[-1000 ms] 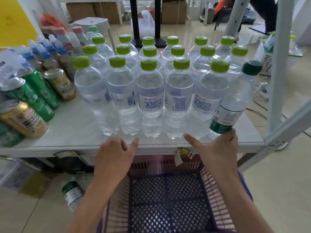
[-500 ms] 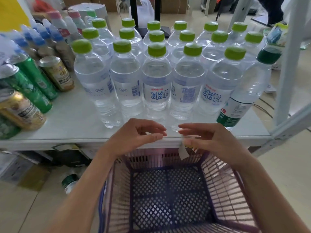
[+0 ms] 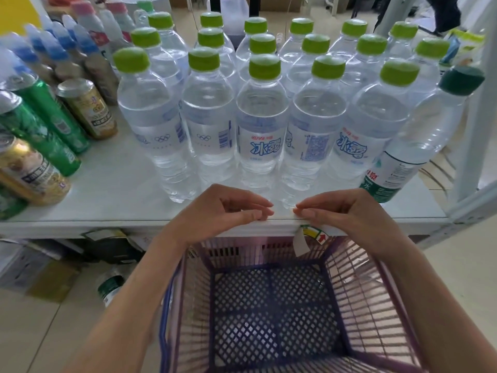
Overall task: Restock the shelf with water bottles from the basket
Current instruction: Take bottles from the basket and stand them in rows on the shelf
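While both hands hover at the front edge of the shelf (image 3: 113, 200), neither holds anything: the left hand (image 3: 215, 214) and the right hand (image 3: 341, 211) are loosely curled, fingers bent inward and fingertips pointing at each other, nearly touching over the shelf lip. Whether the fingertips rest on the edge or hang just above it cannot be told.

Just beyond the fingertips stands the front row of water bottles (image 3: 262, 125) (clear, with lime-green caps), upright and packed side by side, with two more rows behind them. Beyond and to the right of the right hand, a taller bottle with a dark green cap (image 3: 427, 130) leans outward at the end of that front row, its base near the shelf edge.

Well to the left of the left hand, green and gold cans (image 3: 88, 109) stand on the same surface, with blue-capped bottles farther back.

Directly below the hands and between the forearms sits the basket (image 3: 357, 292), purple, with a mesh floor and slatted walls; no bottles lie in it. Under the right hand a small label (image 3: 304, 239) hangs from the shelf lip. Down to the left of the left forearm, another bottle (image 3: 110, 288) lies on the floor.
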